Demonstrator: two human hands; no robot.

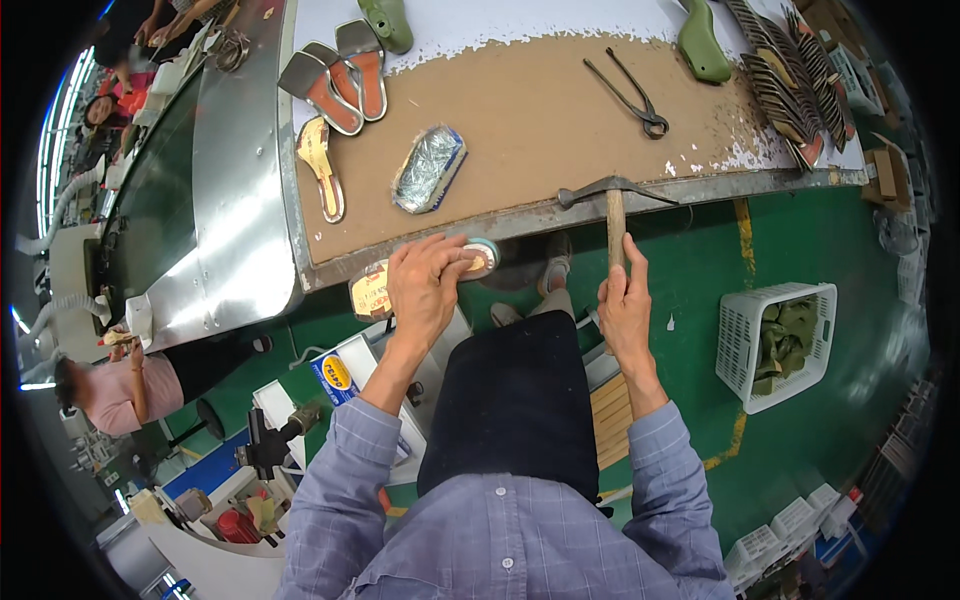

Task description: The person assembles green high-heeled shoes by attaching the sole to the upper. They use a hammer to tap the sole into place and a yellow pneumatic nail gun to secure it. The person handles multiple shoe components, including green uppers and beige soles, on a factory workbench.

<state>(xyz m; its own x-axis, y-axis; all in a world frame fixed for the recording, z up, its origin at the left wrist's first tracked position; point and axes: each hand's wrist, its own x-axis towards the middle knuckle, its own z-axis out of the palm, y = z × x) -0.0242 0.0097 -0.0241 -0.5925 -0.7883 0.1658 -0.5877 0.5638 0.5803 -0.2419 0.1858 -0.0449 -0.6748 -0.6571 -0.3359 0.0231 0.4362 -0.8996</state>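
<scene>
Left hand: the left hand (425, 285) is bent over the sole piece, fingers and thumb pinching it; the palm side is hidden.
Sole piece: the sole piece (371, 292) is held just off the counter's (520, 110) front edge, near its left corner; its middle is covered, so I cannot tell whether it is one part or several. Probably light and fairly stiff; best held by the side edges, clear of the face.
Right hand: the right hand (627, 305) is wrapped around the hammer's handle, with a finger lying along the wood.
Hammer: the hammer (615, 220) has its long, curved head over the counter's front edge, right of the middle. Likely head-heavy, rigid and not fragile; the lower handle gives the surest hold.
Pincers: the pincers (650, 122) lie toward the counter's right side, jaws toward the front edge.
Wrapped block: the film-wrapped block (430, 170) sits left of centre; its film looks slippery.
Print: reddish characters on the sole piece's yellowish face; lettering on a blue box (336, 375) below the counter.
</scene>
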